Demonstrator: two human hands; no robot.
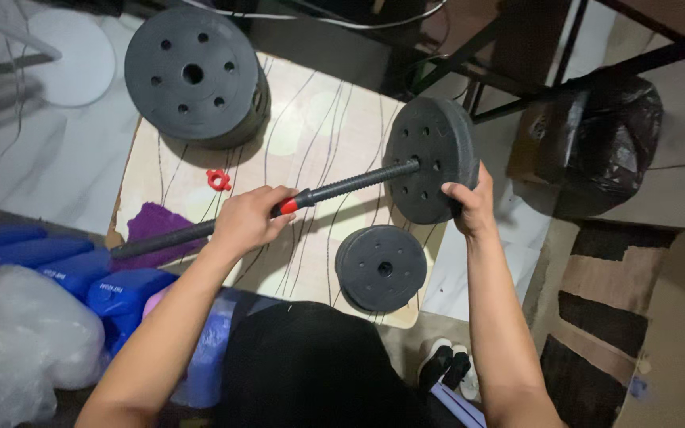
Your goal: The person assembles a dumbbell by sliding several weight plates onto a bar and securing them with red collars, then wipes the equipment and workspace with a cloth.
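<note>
Head view, patterned board (pixel 319 119) on marble floor (pixel 57 174), fingers gripping bar (pixel 342 188) and plate (pixel 430 158).

You've got a black bar (pixel 200 231) with a red collar band (pixel 288 206) in your left hand (pixel 249 218). Your right hand (pixel 469 204) is on a dark grey plate (pixel 430 162), matte, dotted with round holes. Near you lies a smaller plate (pixel 380 268), same dark grey; far left sits a stack (pixel 196 75), grey too. Under it all, a cream board (pixel 319 119) with thin dark wavy lines and pale green blotches. There's a red nut (pixel 218 179), a purple cloth (pixel 156 222), blue packs (pixel 65 265) left, a black bag (pixel 616 135) far right, and a brown-and-tan striped rug (pixel 612 317).
</note>
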